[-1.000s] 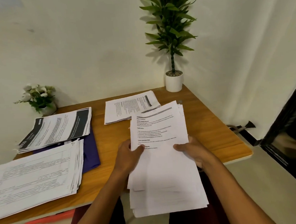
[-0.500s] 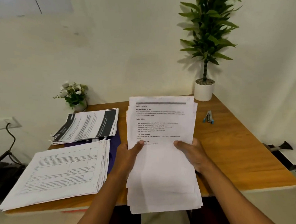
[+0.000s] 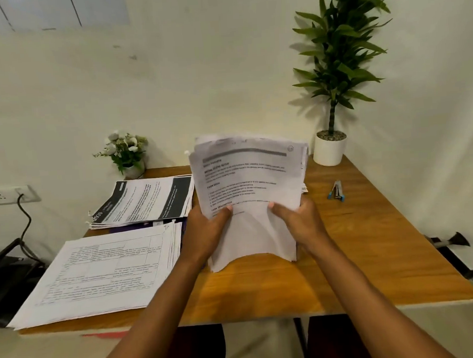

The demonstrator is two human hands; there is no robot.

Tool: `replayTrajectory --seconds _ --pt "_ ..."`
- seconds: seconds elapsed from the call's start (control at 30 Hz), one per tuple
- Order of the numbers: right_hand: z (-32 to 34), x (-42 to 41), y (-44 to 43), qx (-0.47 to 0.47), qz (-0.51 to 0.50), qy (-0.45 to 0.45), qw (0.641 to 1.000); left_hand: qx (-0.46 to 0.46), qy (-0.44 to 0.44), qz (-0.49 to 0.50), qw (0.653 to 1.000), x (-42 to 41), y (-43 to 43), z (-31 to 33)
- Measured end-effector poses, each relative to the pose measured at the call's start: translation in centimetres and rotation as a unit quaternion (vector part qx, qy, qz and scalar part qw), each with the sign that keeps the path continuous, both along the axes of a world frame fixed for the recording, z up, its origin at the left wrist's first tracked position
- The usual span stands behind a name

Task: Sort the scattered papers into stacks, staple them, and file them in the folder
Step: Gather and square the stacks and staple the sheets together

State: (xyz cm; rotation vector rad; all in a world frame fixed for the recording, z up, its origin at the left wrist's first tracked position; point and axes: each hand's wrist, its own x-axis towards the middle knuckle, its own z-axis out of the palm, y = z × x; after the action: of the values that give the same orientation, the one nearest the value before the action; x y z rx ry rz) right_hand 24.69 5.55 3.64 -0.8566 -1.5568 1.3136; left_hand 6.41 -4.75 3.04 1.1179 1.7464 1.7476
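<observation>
I hold a thick stack of printed papers (image 3: 251,183) upright over the middle of the wooden table (image 3: 372,239), its lower edge on the tabletop. My left hand (image 3: 208,233) grips its left side with the thumb on the front sheet. My right hand (image 3: 301,222) grips its right side the same way. A stack with table print (image 3: 102,272) lies at the near left. Behind it lies a stack with black bands (image 3: 145,201). Both rest partly on a purple folder (image 3: 138,226), mostly hidden. A small blue stapler (image 3: 336,190) lies at the far right.
A tall potted plant in a white pot (image 3: 330,151) stands at the far right corner. A small flower pot (image 3: 130,157) stands at the back left. A wall socket with a cable (image 3: 20,197) is at the left. Something red (image 3: 106,334) shows under the table's front edge.
The stack has gone from hanging over the table's front edge to standing upright on the tabletop, farther forward. My view has shifted up and left.
</observation>
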Motion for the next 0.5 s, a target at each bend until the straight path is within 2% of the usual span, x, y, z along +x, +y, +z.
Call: replayTrajectory --seconds 0.17,0.37,0.43,0.5 --pt "-1.4 0.5 0.0 -0.021 -0.014 0.011 1.000 -0.001 -0.034 0.009 0.999 0.0 -0.2 -1.0" --pt "-4.2 1.3 0.6 -0.038 -0.004 -0.063 0.997 -0.042 -0.021 -0.017 0.999 0.1 -0.6 -3.4" --pt "-3.4 2.2 0.9 -0.063 0.011 -0.064 0.996 -0.042 -0.056 -0.040 0.997 0.0 -0.8 -2.9" --pt "-2.8 3.6 1.2 -0.099 0.083 -0.050 0.990 -0.055 -0.137 -0.108 0.983 -0.5 -1.1 -2.5"
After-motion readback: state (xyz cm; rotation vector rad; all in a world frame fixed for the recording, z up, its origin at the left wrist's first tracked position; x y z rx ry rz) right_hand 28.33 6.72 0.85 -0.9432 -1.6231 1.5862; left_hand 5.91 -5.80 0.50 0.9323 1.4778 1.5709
